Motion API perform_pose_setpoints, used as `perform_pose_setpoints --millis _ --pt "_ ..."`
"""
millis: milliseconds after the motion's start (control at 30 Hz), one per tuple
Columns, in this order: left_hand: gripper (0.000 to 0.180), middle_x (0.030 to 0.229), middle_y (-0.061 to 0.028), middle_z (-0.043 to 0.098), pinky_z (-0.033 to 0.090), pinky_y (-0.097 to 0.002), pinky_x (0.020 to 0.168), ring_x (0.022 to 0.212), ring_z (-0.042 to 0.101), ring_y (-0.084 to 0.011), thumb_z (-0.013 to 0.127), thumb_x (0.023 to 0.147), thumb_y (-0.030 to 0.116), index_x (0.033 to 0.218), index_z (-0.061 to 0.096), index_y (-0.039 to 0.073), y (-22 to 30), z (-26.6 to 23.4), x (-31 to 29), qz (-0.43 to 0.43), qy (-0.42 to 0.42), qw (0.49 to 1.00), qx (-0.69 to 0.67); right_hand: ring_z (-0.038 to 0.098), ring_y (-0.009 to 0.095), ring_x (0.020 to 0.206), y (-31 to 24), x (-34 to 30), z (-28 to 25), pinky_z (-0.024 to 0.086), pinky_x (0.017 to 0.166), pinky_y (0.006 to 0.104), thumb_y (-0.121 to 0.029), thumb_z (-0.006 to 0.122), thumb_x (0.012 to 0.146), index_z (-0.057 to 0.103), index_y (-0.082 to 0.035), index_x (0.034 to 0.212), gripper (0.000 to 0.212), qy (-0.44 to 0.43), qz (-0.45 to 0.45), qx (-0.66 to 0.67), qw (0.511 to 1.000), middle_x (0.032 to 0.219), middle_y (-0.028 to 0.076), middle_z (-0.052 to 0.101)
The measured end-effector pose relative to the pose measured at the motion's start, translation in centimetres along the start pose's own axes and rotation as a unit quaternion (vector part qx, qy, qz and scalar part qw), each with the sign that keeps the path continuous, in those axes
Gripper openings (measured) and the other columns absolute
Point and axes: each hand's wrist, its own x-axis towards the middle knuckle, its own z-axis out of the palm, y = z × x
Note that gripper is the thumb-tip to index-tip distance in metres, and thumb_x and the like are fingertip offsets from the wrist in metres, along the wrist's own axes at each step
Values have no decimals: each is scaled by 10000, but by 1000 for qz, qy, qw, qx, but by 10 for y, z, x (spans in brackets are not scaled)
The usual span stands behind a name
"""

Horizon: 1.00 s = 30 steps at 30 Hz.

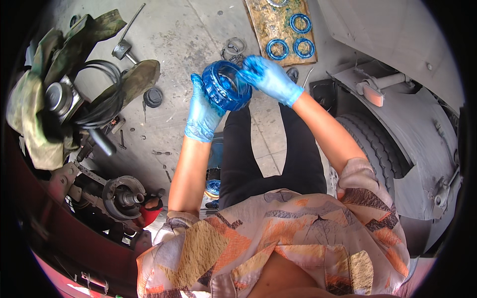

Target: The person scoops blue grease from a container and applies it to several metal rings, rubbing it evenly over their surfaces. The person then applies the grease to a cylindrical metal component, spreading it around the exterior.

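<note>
Left hand (202, 110) in a blue glove, clasped around the side of a round bearing (226, 85) thick with blue grease, held up in the air over the concrete floor (198, 30). Right hand (267, 75), gloved too, fingers pressed onto the bearing's upper rim, smeared with grease. Beyond, on a stained board (263, 22), three greased rings (293, 37) lying side by side. At left, a bare wheel hub (124, 197); at right, a tyre (370, 144) under a grey fender (422, 129).
</note>
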Motion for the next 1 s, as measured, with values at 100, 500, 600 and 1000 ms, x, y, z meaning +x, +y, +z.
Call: perform_pose_setpoints --millis 100,500,600,1000 --pt "614 1075 -71 643 525 -411 937 1008 621 -205 302 1005 575 1299 531 88 -6 -6 10 7 -23 999 29 649 302 889 -4 30 8 503 804 377 -498 598 891 701 -127 1022 406 46 -92 -43 994 948 122 683" --pt "557 1036 -61 662 563 -393 879 934 652 -188 500 937 571 1189 584 81 -25 -13 90 42 35 998 34 558 99 740 108 67 29 470 603 287 -549 585 910 671 -205 1213 466 -88 207 301 926 950 -9 666" --pt "574 1102 -81 647 548 -410 915 992 636 -207 467 956 568 1231 564 73 -31 -17 121 66 29 997 34 476 77 660 145 73 40 388 510 263 -565 591 895 654 -206 1229 494 -90 216 354 905 845 -14 602" --pt "686 1336 -154 545 429 -499 1060 1221 536 -326 325 981 614 1382 453 72 -75 -63 220 69 107 992 25 650 315 863 185 59 72 512 747 405 -458 613 906 676 -110 1109 407 198 84 52 975 989 144 666"
